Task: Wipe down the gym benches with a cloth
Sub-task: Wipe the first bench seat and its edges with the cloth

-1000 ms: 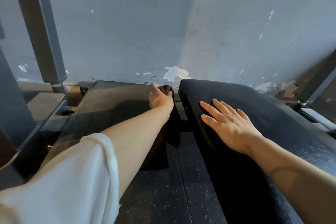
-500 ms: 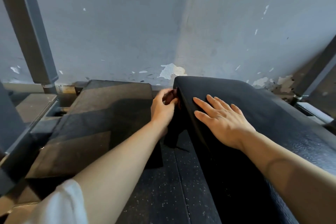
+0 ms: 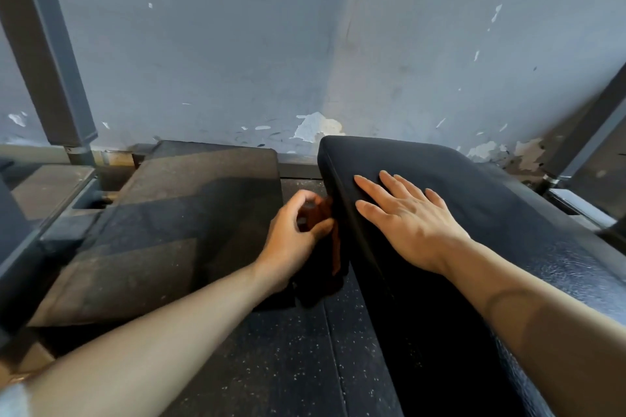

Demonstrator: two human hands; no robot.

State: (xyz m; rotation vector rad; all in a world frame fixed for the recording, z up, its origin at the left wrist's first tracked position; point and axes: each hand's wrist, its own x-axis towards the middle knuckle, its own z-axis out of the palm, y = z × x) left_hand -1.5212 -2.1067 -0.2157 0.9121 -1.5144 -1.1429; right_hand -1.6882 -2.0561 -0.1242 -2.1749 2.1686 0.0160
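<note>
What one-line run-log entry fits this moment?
left hand: grips cloth against bench pad side | right hand: flat on pad top

We see a grey-blue wall (image 3: 237,44) behind everything, and its paint is chipped in many small spots. Near the bottom of the wall there is one bigger patch of peeled paint (image 3: 313,127). On the left a grey post (image 3: 47,54) leans and stands on a short metal foot. Below it lies a dark slab (image 3: 189,213), partly in shadow, just beside a grey frame (image 3: 67,223). The floor (image 3: 288,366) is black with small light specks. On the right edge we see another grey post (image 3: 589,132), also tilted.
</note>
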